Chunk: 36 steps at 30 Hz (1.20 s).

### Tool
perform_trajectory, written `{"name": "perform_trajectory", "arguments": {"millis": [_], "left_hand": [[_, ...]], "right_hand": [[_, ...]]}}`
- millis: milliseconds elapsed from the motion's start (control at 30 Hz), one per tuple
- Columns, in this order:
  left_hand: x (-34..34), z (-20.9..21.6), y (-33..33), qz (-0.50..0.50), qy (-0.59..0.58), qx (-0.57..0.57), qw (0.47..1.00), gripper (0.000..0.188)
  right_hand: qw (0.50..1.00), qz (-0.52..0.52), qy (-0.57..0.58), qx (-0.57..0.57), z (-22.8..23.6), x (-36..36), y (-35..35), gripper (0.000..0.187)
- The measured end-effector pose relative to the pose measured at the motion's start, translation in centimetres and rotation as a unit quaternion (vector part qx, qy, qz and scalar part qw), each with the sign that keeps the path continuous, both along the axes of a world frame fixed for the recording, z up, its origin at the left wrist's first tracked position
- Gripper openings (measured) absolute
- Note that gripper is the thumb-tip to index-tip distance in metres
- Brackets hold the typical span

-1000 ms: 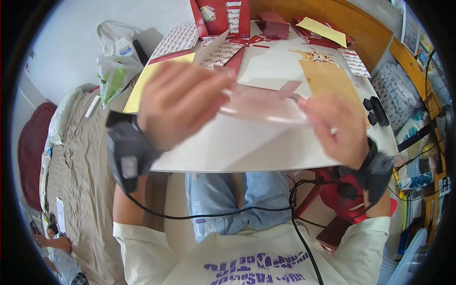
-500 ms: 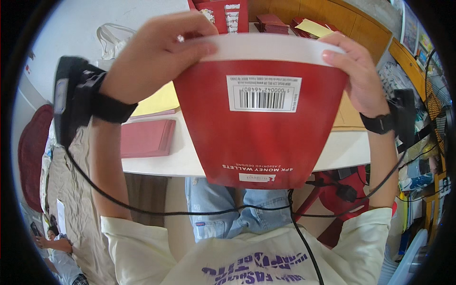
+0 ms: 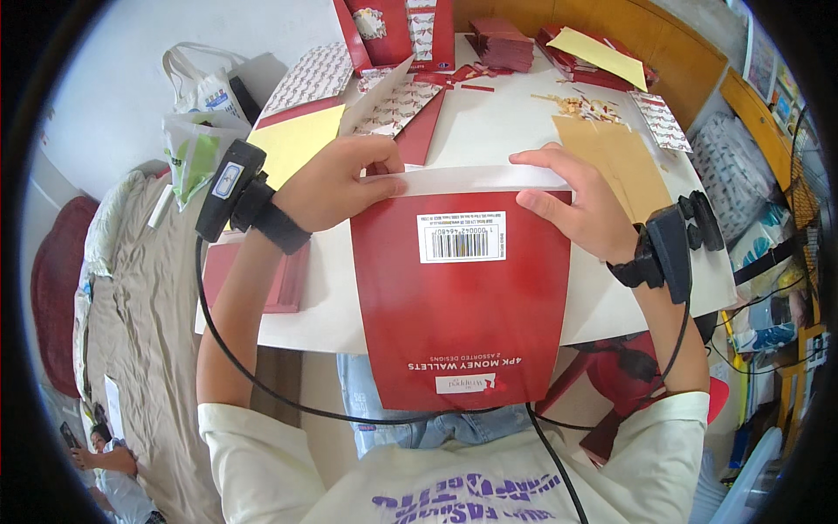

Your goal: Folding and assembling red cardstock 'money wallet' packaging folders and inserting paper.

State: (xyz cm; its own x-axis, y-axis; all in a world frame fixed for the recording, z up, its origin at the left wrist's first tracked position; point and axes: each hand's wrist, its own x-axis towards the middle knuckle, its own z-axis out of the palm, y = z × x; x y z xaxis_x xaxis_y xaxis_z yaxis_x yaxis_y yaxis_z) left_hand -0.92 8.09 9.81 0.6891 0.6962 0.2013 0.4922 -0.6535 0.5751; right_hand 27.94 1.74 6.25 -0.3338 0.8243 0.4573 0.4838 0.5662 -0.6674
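Note:
A flat red card packet [image 3: 463, 306] with a white barcode label and a pale strip along its far edge spans the table's near edge and my lap. My left hand [image 3: 345, 179] pinches the strip's left end between thumb and bent fingers. At the strip's right part, my right hand [image 3: 572, 205] grips the edge, its thumb on the front and its index finger stretched along the far side. Its other fingers are mostly hidden. Left of the packet lies a stack of dull red cards [image 3: 284, 284], partly behind my left forearm.
On the white table [image 3: 502, 113] lie yellow sheets [image 3: 297, 148], patterned cards [image 3: 310, 79], a brown board [image 3: 611, 153], a dark red stack [image 3: 502, 44] and small scraps [image 3: 589, 106]. A red display box [image 3: 397, 39] stands behind. Black cables [image 3: 559, 472] cross my front. Someone lies at lower left.
Both hands have come down and nearer with the packet, which now looks smaller. My right hand has shifted inward along the strip. More of the table shows behind.

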Motion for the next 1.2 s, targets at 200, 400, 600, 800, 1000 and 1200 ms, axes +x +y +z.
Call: {"name": "perform_trajectory", "arguments": {"millis": [200,400,600,800,1000,1200], "left_hand": [[-0.6,-0.5,-0.5,-0.01,-0.045,0.022,0.999,0.012],[-1.9,5.3,-2.8,-0.041,-0.115,0.103,0.987,0.012],[-4.3,9.2,-5.3,-0.03,-0.073,0.291,0.953,0.016],[-4.4,10.0,-6.5,-0.003,-0.097,0.348,0.932,0.013],[-2.0,6.5,-8.3,0.006,-0.084,0.433,0.897,0.013],[-2.4,0.8,-10.3,-0.02,-0.03,0.365,0.93,0.018]], "right_hand": [[0.997,-0.031,0.025,0.069,-0.9,-0.5,0.0,0.033],[0.982,-0.029,0.03,0.183,6.1,0.5,-1.4,0.021],[0.944,-0.079,-0.059,0.314,10.2,1.9,-3.8,0.022],[0.943,-0.049,-0.031,0.327,10.8,1.4,-4.7,0.019],[0.943,0.027,-0.005,0.331,7.0,0.1,-4.2,0.014],[0.97,0.068,-0.081,0.221,3.0,-0.1,-6.6,0.022]]}}
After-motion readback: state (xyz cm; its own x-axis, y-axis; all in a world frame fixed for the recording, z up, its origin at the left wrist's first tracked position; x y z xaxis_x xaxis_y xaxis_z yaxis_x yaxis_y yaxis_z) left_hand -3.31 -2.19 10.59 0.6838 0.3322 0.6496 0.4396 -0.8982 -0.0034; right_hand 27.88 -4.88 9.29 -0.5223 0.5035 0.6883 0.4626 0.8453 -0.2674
